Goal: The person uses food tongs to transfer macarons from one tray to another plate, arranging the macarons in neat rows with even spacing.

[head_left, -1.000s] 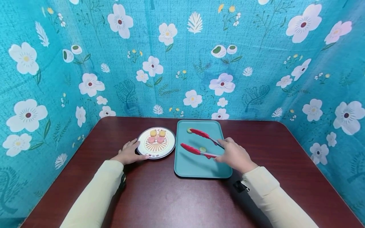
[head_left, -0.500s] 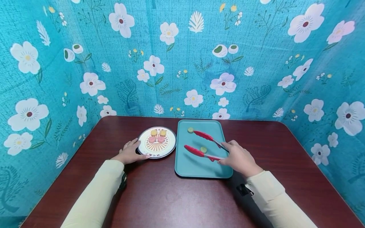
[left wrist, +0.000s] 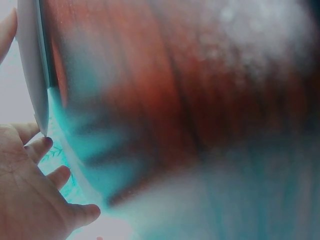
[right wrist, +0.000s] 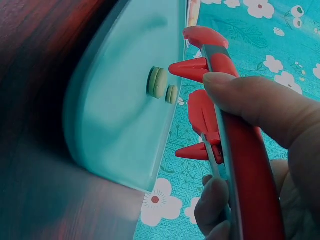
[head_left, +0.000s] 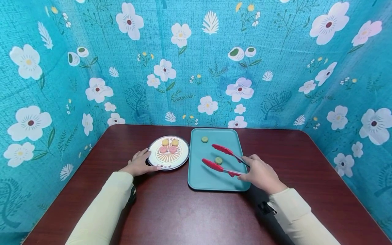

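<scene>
My right hand (head_left: 262, 174) grips a pair of red-tipped tongs (head_left: 225, 149) over the green tray (head_left: 202, 180). The two tong arms stand spread apart with nothing between their tips (right wrist: 202, 107). Two green macarons lie on the tray: the far one (head_left: 205, 139) near the back left, the near one (head_left: 218, 161) beneath the tongs in the head view. To the left, a round patterned plate (head_left: 180, 160) bears two yellow macarons (head_left: 169, 143) and two pink macarons (head_left: 168, 149). My left hand (head_left: 140, 164) rests at the plate's left rim, thumb along its front edge, fingers extended.
Plate and tray stand side by side on a dark red-brown table (head_left: 190, 217). Behind and at both sides hangs a blue flowered cloth (head_left: 196, 68), close to the table's back edge.
The right hand and tongs have drawn back to the right and toward me, away from the far green macaron, with the tongs still spread. The left hand has stayed at the plate.
</scene>
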Available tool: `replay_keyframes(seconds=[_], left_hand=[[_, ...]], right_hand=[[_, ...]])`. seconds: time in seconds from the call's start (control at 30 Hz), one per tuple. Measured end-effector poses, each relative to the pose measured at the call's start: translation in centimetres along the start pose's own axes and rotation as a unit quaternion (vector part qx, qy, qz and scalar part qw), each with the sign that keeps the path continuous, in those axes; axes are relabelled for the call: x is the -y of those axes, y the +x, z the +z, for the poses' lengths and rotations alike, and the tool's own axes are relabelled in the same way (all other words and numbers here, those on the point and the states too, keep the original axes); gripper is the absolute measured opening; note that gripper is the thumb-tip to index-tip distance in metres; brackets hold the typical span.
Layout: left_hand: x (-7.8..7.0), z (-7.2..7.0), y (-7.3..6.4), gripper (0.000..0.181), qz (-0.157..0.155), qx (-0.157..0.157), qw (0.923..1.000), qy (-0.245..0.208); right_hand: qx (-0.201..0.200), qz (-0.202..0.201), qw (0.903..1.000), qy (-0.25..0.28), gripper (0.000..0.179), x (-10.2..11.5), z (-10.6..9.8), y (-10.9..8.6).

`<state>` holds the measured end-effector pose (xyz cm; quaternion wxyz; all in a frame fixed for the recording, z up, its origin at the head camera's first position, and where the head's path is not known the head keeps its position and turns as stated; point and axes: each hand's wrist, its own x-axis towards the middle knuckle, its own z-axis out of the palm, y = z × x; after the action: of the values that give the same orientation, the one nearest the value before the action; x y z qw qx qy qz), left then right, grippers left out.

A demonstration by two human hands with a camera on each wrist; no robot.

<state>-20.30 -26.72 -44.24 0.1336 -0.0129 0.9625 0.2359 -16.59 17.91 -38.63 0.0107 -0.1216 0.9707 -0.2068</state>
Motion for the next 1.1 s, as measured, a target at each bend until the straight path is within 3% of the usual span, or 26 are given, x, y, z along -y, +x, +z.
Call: replay_keyframes(seconds=[1.1], left_hand=[[-0.3, -0.2, -0.1, 0.109, -0.001, -0.003, 1.0, 0.001]], right_hand=[[0.001, 0.0, 0.9997, -0.025, 0.077, -1.6, -0.3, -0.9]])
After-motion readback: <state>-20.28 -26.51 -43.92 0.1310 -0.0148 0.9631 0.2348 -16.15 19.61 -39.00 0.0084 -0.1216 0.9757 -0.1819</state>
